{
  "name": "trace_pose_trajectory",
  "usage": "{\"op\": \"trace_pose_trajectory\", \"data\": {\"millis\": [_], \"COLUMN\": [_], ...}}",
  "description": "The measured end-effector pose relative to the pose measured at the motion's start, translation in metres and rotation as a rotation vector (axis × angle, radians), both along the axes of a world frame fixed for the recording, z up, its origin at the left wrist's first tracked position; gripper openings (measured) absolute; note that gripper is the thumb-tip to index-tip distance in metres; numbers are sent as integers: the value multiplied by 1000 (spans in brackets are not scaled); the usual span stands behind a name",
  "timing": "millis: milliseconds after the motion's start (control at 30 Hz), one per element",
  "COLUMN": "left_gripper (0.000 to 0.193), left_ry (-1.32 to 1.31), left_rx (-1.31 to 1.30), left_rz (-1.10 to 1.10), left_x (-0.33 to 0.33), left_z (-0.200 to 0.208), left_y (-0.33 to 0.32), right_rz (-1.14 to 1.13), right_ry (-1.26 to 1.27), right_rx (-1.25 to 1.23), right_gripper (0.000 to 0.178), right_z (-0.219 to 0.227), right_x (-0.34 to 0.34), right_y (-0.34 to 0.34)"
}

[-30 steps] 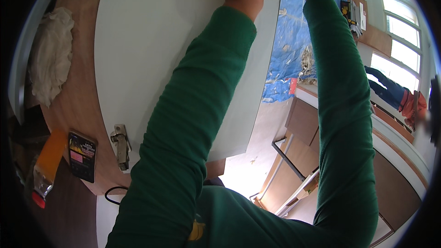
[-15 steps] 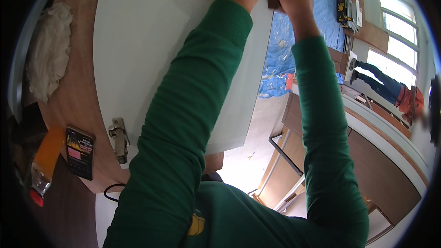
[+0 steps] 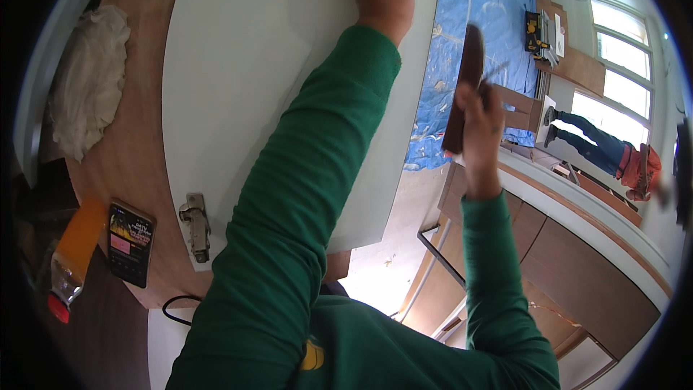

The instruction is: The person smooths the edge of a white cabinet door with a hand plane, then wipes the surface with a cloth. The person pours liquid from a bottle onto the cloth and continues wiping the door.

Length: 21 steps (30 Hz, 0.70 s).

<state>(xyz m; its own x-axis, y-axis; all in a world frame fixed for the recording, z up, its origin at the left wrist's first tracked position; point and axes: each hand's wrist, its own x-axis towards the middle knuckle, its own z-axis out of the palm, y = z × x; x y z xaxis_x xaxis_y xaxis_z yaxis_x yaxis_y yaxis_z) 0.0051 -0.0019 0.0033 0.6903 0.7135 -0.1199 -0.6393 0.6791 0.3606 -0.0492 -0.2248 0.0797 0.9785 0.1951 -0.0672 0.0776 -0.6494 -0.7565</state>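
Note:
A white door-like panel (image 3: 245,65) lies before me, with a metal cabinet hinge (image 3: 195,227) at its near left corner. At the top edge of the picture my left hand (image 3: 386,0) is over the panel; its fingers are cut off from sight. My right hand (image 3: 482,133) is raised beyond the panel's right edge, closed around a long, narrow brown wooden-looking block (image 3: 471,58). A thin, blurred dark piece juts out beside the block, too smeared to name.
A wooden surface (image 3: 144,115) under the panel bears a crumpled white cloth (image 3: 90,87) and a phone (image 3: 130,245). An orange drink bottle (image 3: 72,260) is beside them. Blue sheeting (image 3: 451,29) covers the floor at right. Another person (image 3: 606,144) stands farther off near windows.
My right hand has drawn back toward me with the brown block, away from the panel's edge. My left hand is slightly lower in the picture, still over the panel.

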Motion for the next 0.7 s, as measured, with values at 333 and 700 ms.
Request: {"op": "trace_pose_trajectory", "data": {"millis": [333, 700], "left_gripper": [69, 68], "left_ry": [27, 27], "left_rx": [-13, -20], "left_rz": [-23, -17], "left_x": [3, 1], "left_z": [0, -2], "left_y": [2, -5], "right_rz": [-35, 135], "right_ry": [-93, -296], "right_rx": [-163, -397], "right_gripper": [58, 54], "right_z": [-15, -23], "right_x": [190, 225], "right_y": [179, 188]}}
